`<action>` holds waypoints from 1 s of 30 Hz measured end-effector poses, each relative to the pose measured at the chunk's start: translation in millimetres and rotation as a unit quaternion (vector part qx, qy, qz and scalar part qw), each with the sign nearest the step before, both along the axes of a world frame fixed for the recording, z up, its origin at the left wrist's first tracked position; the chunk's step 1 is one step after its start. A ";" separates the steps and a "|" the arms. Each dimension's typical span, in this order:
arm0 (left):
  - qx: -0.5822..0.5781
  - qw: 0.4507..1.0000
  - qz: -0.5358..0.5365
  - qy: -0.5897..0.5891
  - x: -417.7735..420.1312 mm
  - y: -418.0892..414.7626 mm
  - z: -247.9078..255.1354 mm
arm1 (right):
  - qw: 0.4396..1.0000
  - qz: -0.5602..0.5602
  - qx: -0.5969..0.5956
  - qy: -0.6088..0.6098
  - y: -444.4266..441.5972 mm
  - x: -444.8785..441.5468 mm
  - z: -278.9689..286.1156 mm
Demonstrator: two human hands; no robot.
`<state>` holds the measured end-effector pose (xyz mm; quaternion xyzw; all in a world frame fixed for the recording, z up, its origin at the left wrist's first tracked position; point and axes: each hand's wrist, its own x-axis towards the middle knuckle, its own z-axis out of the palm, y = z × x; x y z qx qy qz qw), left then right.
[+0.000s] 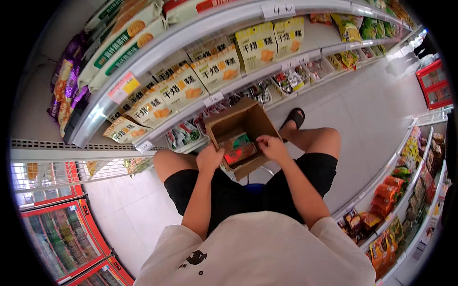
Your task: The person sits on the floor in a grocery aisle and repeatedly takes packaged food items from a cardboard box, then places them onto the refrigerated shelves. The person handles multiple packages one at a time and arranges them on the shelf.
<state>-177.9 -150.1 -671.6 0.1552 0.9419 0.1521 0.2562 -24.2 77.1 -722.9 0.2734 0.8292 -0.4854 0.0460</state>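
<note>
An open cardboard box (263,123) stands tilted between my knees, in front of the shelves. Inside it, at the bottom, lie packages (240,152) with green and red parts. My left hand (210,157) grips the near left wall of the box, its fingers closed on the edge. My right hand (272,147) is at the right side of the opening, fingers curled near the inner wall; whether it holds anything cannot be told. Yellow and white snack bags (256,48) stand in a row on the shelf beyond the box.
Shelf edges (229,91) with price tags curve close beyond the box, above trays of small packets (291,80). Large bags (121,46) stand at upper left. Red-framed freezers (66,236) are at lower left. Another snack shelf (384,228) is at right. A stool's metal ring (266,171) shows under me.
</note>
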 end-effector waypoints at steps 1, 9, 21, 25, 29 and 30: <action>-0.013 0.999 -0.024 0.017 2.7 -4.0 9.2 | 0.999 0.035 0.030 0.000 4.4 -1.2 -0.9; -0.010 0.982 -0.119 0.149 51.0 -37.8 67.4 | 0.936 0.292 0.145 -0.135 -1.4 -76.1 -68.8; 0.167 0.962 -0.064 0.208 100.3 -96.8 111.9 | 0.924 0.292 0.222 -0.109 -45.9 -86.5 -125.0; 0.165 0.968 -0.058 0.178 104.4 -99.8 114.5 | 0.914 0.320 0.209 -0.136 -26.5 -87.9 -112.2; 0.182 0.963 -0.045 0.192 102.3 -99.2 112.0 | 0.906 0.342 0.195 -0.153 -18.1 -86.5 -93.6; 0.180 0.965 -0.047 0.185 101.8 -98.2 111.2 | 0.904 0.348 0.193 -0.155 -17.2 -86.1 -90.2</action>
